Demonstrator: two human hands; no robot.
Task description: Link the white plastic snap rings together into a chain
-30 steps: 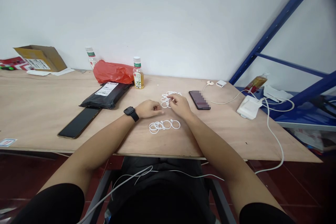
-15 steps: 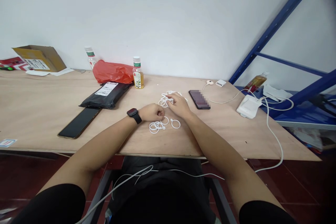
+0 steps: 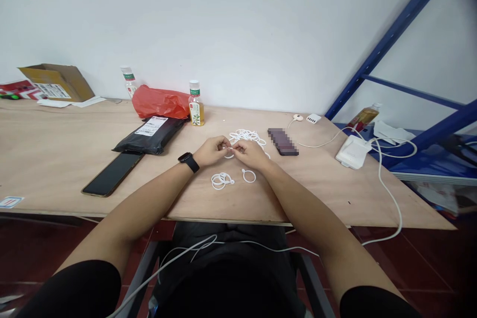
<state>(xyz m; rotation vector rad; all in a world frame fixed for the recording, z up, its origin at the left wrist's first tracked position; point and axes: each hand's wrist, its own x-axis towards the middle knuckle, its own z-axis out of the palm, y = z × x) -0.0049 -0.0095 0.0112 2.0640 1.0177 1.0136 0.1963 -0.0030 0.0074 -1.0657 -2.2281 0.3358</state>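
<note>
My left hand (image 3: 211, 150), with a black watch on the wrist, and my right hand (image 3: 250, 153) meet over the wooden table (image 3: 67, 159), fingers pinched together on a small white plastic ring (image 3: 228, 152). Just beyond them lies a loose pile of white rings (image 3: 249, 136). In front of my hands sit a small cluster of rings (image 3: 221, 180) and a single ring (image 3: 248, 176).
A black phone (image 3: 112, 174) and a black parcel (image 3: 151, 135) lie to the left, with a red bag (image 3: 160, 102) and two small bottles (image 3: 196, 104) behind. A dark phone (image 3: 282, 141), a white charger (image 3: 352, 151) and cables are on the right, by a blue rack (image 3: 395, 30).
My hands have come together and lifted slightly, both now pinching one ring. One ring has left the row in front, which now shows a cluster and a single ring.
</note>
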